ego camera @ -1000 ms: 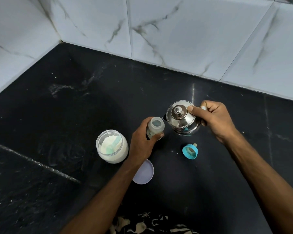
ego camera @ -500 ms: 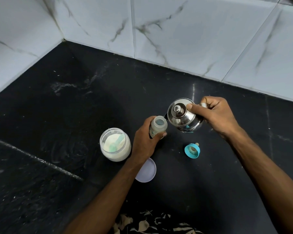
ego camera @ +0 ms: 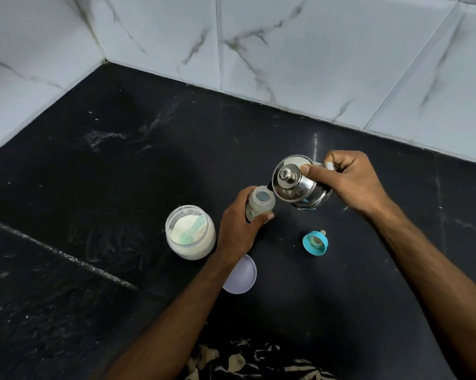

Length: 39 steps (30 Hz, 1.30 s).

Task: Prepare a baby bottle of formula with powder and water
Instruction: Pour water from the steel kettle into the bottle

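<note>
My left hand (ego camera: 238,229) grips an uncapped, translucent baby bottle (ego camera: 261,201) upright on the black counter. A lidded steel kettle (ego camera: 297,186) is tilted toward the bottle's mouth, its rim nearly touching it. My right hand (ego camera: 349,182) holds the kettle by its handle, thumb pressed on the lid. An open clear jar of white formula powder (ego camera: 190,233) with a teal scoop inside stands left of my left hand. The teal bottle cap with its teat (ego camera: 315,242) lies on the counter to the right.
The jar's white lid (ego camera: 241,275) lies flat beside my left forearm. The black stone counter (ego camera: 121,165) is bounded by marble-tiled walls (ego camera: 286,50) at the back and left. A seam crosses the counter at the left.
The kettle has risen slightly and tipped further toward the bottle's mouth. My left hand keeps its hold on the bottle.
</note>
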Available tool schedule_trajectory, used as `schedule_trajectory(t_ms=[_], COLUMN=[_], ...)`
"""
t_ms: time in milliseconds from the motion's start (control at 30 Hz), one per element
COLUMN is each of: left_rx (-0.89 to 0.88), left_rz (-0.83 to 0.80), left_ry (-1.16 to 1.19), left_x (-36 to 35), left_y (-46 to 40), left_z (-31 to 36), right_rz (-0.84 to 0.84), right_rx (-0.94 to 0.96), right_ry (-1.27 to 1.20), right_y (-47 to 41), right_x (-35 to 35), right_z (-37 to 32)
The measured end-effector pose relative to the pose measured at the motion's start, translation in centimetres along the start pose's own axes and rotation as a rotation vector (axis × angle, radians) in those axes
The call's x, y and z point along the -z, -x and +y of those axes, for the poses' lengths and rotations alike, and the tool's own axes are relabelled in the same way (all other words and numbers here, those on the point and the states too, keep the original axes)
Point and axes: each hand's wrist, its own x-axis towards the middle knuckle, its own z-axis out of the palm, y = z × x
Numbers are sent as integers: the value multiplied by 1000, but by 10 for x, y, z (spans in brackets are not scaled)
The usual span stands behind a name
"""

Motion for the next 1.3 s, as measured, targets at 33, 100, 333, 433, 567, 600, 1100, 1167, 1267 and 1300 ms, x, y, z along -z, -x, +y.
schedule_trajectory(t_ms=[33, 100, 333, 433, 567, 600, 1100, 1167, 1267, 1300], left_rx=[-3, -7, -18, -18, -8, -8, -7, -5, 1, 1], left_rz=[0, 0, 1, 8, 7, 6, 8, 8, 9, 10], left_ry=[2, 5, 16, 2, -5, -5, -9, -5, -13, -16], left_x=[0, 0, 2, 2, 1, 1, 0, 0, 0, -1], left_y=[0, 0, 2, 1, 0, 0, 0, 0, 0, 0], left_z=[1, 1, 1, 1, 1, 1, 1, 1, 1, 1], right_rz=[-2, -6, -17, -18, -18, -16, 17, 16, 16, 16], right_rx=[2, 4, 11, 17, 25, 26, 60, 60, 59, 59], right_ry=[3, 12, 25, 26, 25, 24, -3, -5, -2, 1], right_y=[0, -1, -1, -1, -1, -1, -1, -1, -1, -1], right_x=[0, 0, -2, -1, 0, 0, 4, 5, 6, 6], right_z=[0, -1, -3, -4, -5, -6, -10, -9, -9, -9])
